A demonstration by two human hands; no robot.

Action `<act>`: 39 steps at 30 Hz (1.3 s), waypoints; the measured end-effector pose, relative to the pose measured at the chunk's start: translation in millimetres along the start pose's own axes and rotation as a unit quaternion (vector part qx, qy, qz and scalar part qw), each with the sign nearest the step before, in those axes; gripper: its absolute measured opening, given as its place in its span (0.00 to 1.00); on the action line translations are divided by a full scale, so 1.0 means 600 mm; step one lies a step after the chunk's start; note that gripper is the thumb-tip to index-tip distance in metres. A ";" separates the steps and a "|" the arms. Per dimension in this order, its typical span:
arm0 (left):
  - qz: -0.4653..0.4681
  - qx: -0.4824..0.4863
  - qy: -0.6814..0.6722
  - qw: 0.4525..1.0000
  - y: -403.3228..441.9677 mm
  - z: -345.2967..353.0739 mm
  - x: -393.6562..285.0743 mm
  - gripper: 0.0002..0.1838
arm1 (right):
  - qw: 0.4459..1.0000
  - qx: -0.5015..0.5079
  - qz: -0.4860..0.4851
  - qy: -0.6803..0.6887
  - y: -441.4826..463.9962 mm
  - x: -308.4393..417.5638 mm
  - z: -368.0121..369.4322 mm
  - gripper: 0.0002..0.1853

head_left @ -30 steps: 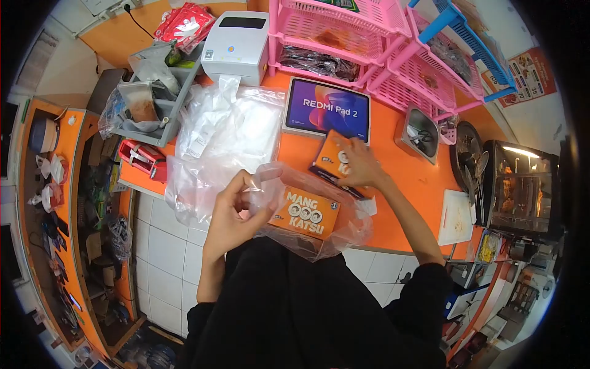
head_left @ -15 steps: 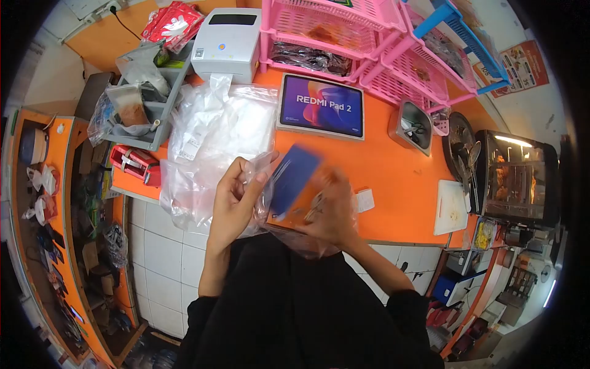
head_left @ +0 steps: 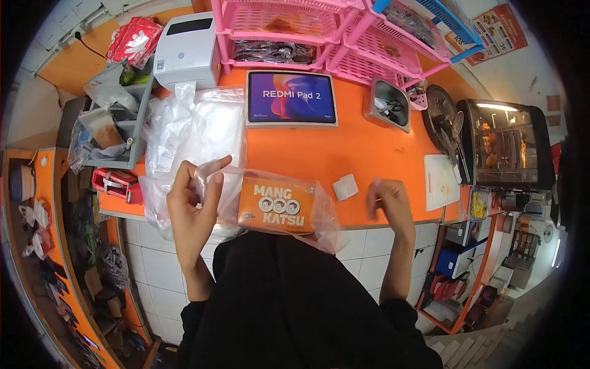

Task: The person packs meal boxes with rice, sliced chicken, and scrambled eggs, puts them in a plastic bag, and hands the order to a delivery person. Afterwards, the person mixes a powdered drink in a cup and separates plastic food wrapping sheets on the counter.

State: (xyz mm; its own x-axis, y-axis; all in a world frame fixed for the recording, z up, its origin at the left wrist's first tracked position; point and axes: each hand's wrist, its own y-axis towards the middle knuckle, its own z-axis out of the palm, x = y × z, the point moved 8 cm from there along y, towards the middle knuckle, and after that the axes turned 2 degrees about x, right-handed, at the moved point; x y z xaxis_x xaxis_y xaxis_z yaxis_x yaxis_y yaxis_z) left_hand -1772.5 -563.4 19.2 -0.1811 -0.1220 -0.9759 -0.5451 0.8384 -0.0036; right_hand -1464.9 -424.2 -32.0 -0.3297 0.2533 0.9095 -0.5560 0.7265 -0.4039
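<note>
My left hand (head_left: 195, 203) pinches the edge of a clear plastic bag (head_left: 326, 218), thumb and forefinger pressed together near the bag's mouth. Inside or under that plastic, at the table's front edge, lies an orange box (head_left: 276, 204) printed "MANG KATSU"; its right end shows through the film. My right hand (head_left: 391, 206) hangs over the table to the right of the box, loosely curled and slightly blurred, with nothing seen in it. A small white paper slip (head_left: 345, 187) lies between the box and my right hand.
A pile of clear plastic bags (head_left: 212, 126) covers the table's left side. Behind stand a label printer (head_left: 187, 55), a "REDMI Pad 2" box (head_left: 291, 98) and pink racks (head_left: 279, 27). Rightward are a metal tin (head_left: 388, 104), a white cutting board (head_left: 440, 182) and a heated display case (head_left: 507, 144).
My right hand has left the box and moved right. A blurred blue panel over the box is out of sight, and the printed top shows. The view has shifted.
</note>
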 end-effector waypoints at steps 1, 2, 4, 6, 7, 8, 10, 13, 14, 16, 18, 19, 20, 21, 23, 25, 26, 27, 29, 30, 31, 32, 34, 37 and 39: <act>-0.007 -0.001 0.022 1.000 -0.005 -0.003 -0.003 0.10 | 0.992 -0.064 0.077 -0.076 0.006 -0.073 -0.044 0.28; -0.015 -0.001 0.044 0.999 -0.009 -0.004 -0.004 0.10 | 0.968 -0.129 0.154 -0.150 0.012 -0.156 -0.078 0.29; -0.011 -0.011 0.065 0.998 -0.014 -0.006 -0.009 0.11 | 0.911 -0.115 0.284 -0.277 0.007 -0.319 -0.081 0.25; 0.028 -0.057 0.137 0.989 -0.021 -0.016 -0.024 0.11 | 0.945 -0.217 0.172 -0.173 0.030 -0.360 -0.062 0.20; 0.063 -0.094 0.200 0.973 -0.029 -0.024 -0.038 0.11 | 0.950 -0.265 0.117 -0.118 0.029 -0.360 -0.056 0.18; 0.099 -0.131 0.261 0.951 -0.036 -0.030 -0.054 0.11 | 0.958 -0.276 0.036 -0.072 0.038 -0.346 -0.058 0.16; 0.149 -0.182 0.280 0.931 -0.062 -0.039 -0.083 0.13 | 0.947 -0.294 -0.126 0.022 0.062 -0.284 -0.059 0.14; 0.316 0.048 0.219 0.922 -0.101 0.021 -0.104 0.18 | 0.924 -0.297 -0.240 0.030 0.018 -0.090 -0.040 0.09; 0.314 0.136 0.220 0.914 -0.109 0.062 -0.098 0.16 | 0.924 -0.230 -0.298 0.064 -0.006 -0.006 -0.006 0.08; 0.330 0.236 0.305 0.862 -0.133 0.132 -0.057 0.15 | 0.931 -0.015 -0.359 0.063 -0.038 0.118 0.080 0.06; 0.360 0.253 0.468 0.766 -0.164 0.175 0.024 0.14 | 0.950 0.165 -0.261 0.042 -0.023 0.125 0.179 0.04; 0.343 0.258 0.438 0.790 -0.173 0.176 0.038 0.13 | 0.965 0.198 -0.163 0.059 -0.004 0.098 0.225 0.09; 0.327 0.261 0.407 0.812 -0.181 0.173 0.048 0.12 | 0.966 0.217 -0.126 -0.064 0.030 0.013 0.249 0.06; 0.312 0.264 0.377 0.831 -0.186 0.167 0.051 0.11 | 0.973 0.196 -0.076 -0.091 0.041 -0.052 0.252 0.04; 0.220 0.403 0.431 0.777 -0.209 0.174 0.085 0.09 | 0.984 0.166 -0.012 -0.064 0.048 -0.138 0.252 0.04; 0.103 0.431 0.355 0.823 -0.214 0.157 0.086 0.14 | 0.980 0.149 0.072 0.112 0.037 -0.189 0.254 0.03; 0.036 0.418 0.349 0.838 -0.209 0.146 0.098 0.16 | 0.990 0.120 0.060 0.051 0.030 -0.195 0.250 0.04; -0.029 0.403 0.342 0.848 -0.202 0.133 0.108 0.18 | 0.995 0.090 0.045 -0.010 0.023 -0.190 0.249 0.04; -0.166 0.357 0.350 0.850 -0.189 0.104 0.119 0.20 | 0.998 0.036 0.029 -0.048 0.021 -0.184 0.247 0.05; -0.120 0.306 0.258 0.909 -0.180 0.105 0.106 0.19 | 0.999 0.013 0.027 -0.025 0.023 -0.185 0.247 0.05; -0.072 0.249 0.160 0.952 -0.174 0.103 0.103 0.20 | 1.000 -0.010 0.026 -0.003 0.024 -0.187 0.245 0.06; -0.023 0.189 0.060 0.980 -0.170 0.097 0.103 0.21 | 0.999 -0.024 0.026 0.035 0.030 -0.194 0.244 0.06; 0.027 0.127 0.118 0.984 -0.173 0.108 0.122 0.21 | 0.992 -0.050 0.027 0.112 0.045 -0.209 0.241 0.07; 0.069 0.082 0.102 0.989 -0.195 0.139 0.228 0.25 | 0.986 -0.065 0.039 0.149 0.051 -0.209 0.248 0.09; -0.025 0.097 -0.002 0.995 -0.204 0.144 0.265 0.26 | 0.991 -0.100 -0.060 -0.067 0.032 -0.125 0.237 0.12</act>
State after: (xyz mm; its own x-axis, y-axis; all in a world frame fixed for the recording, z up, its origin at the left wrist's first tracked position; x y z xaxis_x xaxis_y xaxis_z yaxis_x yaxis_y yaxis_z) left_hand -1663.6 -639.6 -154.3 -0.1544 -0.1639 -0.9743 -0.3848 0.9183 -0.0934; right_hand -1559.4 -520.0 -121.9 -0.3765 0.0790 0.9230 -0.4395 0.8619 -0.2530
